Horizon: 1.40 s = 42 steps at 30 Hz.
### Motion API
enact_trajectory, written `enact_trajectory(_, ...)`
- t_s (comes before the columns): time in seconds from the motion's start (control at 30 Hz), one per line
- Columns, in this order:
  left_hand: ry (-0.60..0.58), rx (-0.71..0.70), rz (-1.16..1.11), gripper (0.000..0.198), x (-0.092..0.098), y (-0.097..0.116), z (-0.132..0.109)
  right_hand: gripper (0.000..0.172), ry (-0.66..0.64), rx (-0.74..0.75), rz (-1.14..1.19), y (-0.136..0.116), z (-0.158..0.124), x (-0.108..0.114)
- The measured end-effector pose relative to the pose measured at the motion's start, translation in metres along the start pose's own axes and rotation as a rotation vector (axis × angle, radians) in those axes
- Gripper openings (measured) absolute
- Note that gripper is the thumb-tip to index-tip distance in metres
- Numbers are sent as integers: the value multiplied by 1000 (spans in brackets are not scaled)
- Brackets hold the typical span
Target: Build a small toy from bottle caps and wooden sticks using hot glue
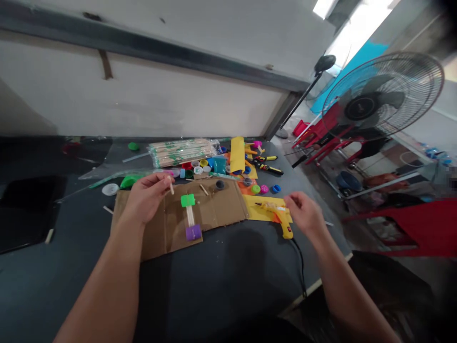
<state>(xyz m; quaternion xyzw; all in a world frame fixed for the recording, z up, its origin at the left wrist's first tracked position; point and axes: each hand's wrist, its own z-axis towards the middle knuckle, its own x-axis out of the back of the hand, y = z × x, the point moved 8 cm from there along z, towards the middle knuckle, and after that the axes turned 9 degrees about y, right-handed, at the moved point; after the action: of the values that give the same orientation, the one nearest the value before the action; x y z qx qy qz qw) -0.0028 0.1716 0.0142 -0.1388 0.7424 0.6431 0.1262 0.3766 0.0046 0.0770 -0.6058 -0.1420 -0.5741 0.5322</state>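
My left hand [148, 197] pinches a short piece of wooden stick [171, 186] above the left part of a cardboard sheet [221, 205]. On that sheet lies a small assembly: a green cap [187, 200] and a purple cap [193, 232] joined by pale sticks [190, 216]. My right hand [305, 212] has its fingers curled together at the rear end of a yellow glue gun [282, 219]. Whether the fingertips grip its back end or something small is hidden. The glue gun lies on its side, nozzle to the left, partly over yellow paper [252, 205].
Behind the cardboard lie bagged wooden sticks [183, 151], several coloured bottle caps [196, 166], folded yellow paper [237, 155] and black-yellow pliers [267, 167]. The gun's black cord [302, 267] runs over the table's right edge. A fan [382, 100] stands beyond, right.
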Motion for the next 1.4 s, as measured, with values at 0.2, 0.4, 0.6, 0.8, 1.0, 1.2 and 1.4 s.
enact_trajectory(0.2,-17,-34,74,21,-2,-6,-1,39,-228,-185,-367,72,-30,-35)
enact_trajectory(0.4,-60,9,123,24,0,-5,-6,26,-343,-227,-170,81,-23,-47)
enact_trajectory(0.6,-105,21,106,23,-3,-5,-5,21,-340,-566,496,72,-49,-40)
enact_trajectory(0.8,-140,20,60,23,-3,-7,-3,28,-532,-509,1063,-4,-77,-32)
enact_trajectory(1.0,-188,6,96,25,-5,-9,-3,32,-842,-459,1253,-99,-79,-69)
enact_trajectory(1.2,-164,6,159,28,10,-7,-5,28,-800,-225,928,-149,-53,-101)
enact_trajectory(1.4,-189,-22,269,29,16,-2,-7,30,-722,-91,830,-159,-57,-123)
